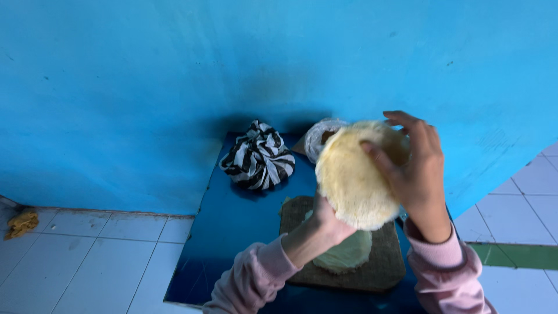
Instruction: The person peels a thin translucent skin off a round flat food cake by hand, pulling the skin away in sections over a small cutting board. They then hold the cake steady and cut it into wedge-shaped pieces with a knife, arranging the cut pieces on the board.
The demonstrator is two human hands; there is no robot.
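A round, pale yellow flat disc of dough (351,174) is held up in the air between both hands. My left hand (328,224) supports it from below and behind. My right hand (415,168) grips its upper right edge, fingers spread over the front. Both arms wear pink sleeves. Under the hands, another pale flat disc (349,253) lies on a brown woven mat (381,267), which rests on a blue table (232,232).
A black-and-white striped tied plastic bag (258,157) sits at the back of the table, next to a whitish plastic bag (319,136). A blue wall stands close behind. White floor tiles lie left and right, with a yellow rag (22,222) at far left.
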